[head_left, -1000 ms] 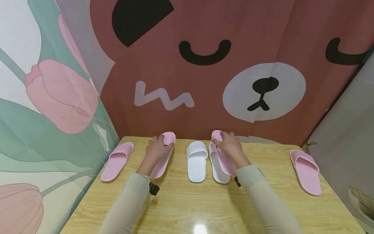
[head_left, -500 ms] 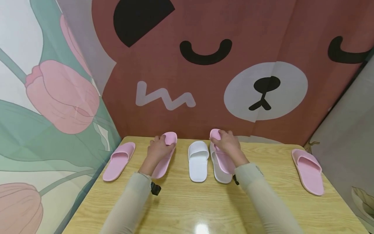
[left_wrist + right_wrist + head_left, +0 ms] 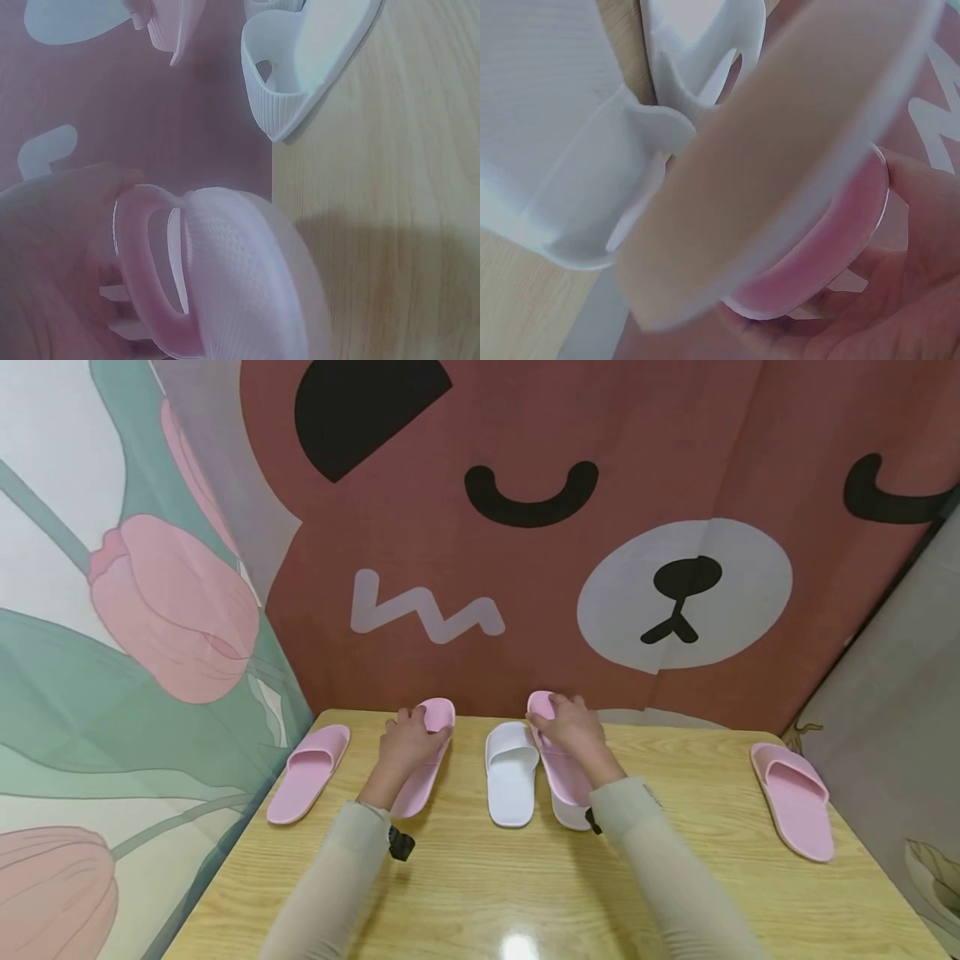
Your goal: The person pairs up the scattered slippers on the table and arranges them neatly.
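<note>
Two pink slippers were in hand near the middle of the head view: the left pink slipper (image 3: 420,787) left of centre and the right pink slipper (image 3: 566,778) just right of it. The left hand (image 3: 409,747) gripped its slipper by the strap, fingers curled round it, and the right hand (image 3: 575,729) held the other the same way. Both toes rose in front of the backdrop; whether either heel touched the surface (image 3: 480,893) could not be told.

As a judgement, the handling was partway along: four slippers sat on the surface, while the two pink ones were not yet let go. The left white slipper (image 3: 512,781) stood fully in view at centre. The right white slipper (image 3: 572,817) was mostly hidden behind the held pink one, and contact between them was unclear. Farther out, one pink slipper (image 3: 307,777) lay at the left edge of the surface and another pink slipper (image 3: 792,802) at the right edge, both untouched.

No brand or label could be read on any slipper. A small marking on the right cuff (image 3: 626,797) was too fine to make out. The backdrop (image 3: 420,668) carried a pale zigzag, not lettering.
</note>
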`<state>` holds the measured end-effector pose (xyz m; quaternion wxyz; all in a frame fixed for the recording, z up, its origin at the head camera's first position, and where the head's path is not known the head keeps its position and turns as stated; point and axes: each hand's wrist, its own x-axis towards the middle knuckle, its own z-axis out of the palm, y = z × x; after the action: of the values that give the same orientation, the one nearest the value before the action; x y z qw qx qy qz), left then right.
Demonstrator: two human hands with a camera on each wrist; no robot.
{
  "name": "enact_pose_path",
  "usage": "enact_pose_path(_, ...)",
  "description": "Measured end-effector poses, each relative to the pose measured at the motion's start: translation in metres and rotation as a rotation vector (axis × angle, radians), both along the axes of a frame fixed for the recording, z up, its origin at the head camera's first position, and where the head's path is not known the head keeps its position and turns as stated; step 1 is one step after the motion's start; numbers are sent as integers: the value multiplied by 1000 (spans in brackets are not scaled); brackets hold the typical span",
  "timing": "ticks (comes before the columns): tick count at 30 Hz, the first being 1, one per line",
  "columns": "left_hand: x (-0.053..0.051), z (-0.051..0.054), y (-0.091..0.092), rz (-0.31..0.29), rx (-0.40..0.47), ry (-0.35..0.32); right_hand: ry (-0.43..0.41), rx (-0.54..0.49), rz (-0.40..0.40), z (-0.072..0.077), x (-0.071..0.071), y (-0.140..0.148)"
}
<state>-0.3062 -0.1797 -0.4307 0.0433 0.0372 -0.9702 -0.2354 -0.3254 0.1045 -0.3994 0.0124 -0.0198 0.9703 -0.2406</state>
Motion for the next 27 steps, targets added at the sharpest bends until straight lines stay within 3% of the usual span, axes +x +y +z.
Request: enact_pose_path(27, 3, 1, -3, 17, 9, -11, 1, -15, -24, -4, 2, -45)
